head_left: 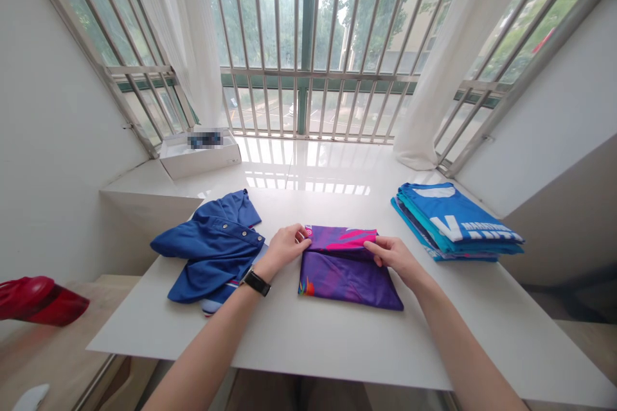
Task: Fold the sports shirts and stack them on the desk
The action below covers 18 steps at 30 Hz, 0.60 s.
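Observation:
A purple shirt [347, 279] with pink markings lies folded into a rough rectangle on the white table [279, 340]. Its far part is turned over toward me, forming a flap with a bright pink patch. My left hand [285, 247], with a black watch on the wrist, pinches the flap's left end. At the right end, my right hand [391, 255] grips the same flap between thumb and curled fingers. Left of my left hand lies a loose dark blue garment [212, 250] with snap buttons. Beyond my right hand sits a stack of folded shirts [457, 221], a blue one on top.
A white box [202, 160] with a blurred item stands on the window sill at the back left. White curtains [424, 96] hang by the barred window. A red cap-like object [45, 300] is off the table at far left.

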Available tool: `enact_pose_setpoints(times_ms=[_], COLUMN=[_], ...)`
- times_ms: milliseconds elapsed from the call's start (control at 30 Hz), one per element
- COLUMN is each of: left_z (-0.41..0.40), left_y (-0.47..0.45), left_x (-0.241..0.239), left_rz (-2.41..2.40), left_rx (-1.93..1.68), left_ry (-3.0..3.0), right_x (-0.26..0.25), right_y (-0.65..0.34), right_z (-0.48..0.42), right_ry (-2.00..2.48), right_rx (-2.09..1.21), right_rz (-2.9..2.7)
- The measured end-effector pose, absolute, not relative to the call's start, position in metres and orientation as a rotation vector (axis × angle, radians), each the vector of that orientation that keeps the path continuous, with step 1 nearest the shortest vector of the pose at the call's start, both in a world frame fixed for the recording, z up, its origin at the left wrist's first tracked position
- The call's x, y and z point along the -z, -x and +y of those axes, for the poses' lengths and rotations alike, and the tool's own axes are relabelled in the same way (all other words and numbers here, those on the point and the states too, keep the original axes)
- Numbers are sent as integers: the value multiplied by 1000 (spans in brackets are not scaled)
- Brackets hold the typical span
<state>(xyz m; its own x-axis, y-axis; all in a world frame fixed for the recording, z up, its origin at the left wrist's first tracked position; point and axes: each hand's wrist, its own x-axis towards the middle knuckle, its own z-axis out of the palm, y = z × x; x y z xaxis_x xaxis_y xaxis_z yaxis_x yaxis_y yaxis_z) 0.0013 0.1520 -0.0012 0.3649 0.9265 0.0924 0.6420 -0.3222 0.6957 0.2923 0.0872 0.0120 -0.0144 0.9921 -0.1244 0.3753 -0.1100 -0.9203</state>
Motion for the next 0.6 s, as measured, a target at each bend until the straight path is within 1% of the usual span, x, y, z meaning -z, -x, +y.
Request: enact_pose_setpoints(times_ms=[133,200,400,600], left_z=[136,127,118,126], left_y=[-15,-26,-65,-92], left_x=[-10,-15,-28,-23], left_rz=[1275,1171,1041,1028], left_rx=[-811,-814,-558,-464], left_ry=[-2308,-2448,-2802,-2893], right_x=[-16,-17,-8,-6], right_y=[-290,-289,-291,-291], right_z=[86,85,90,90], right_ry=[1568,1562,1535,1541], right_rx=[-1081,-1075,-1094,-1063], right_rz=[-1486,-1499,-1483,-1487])
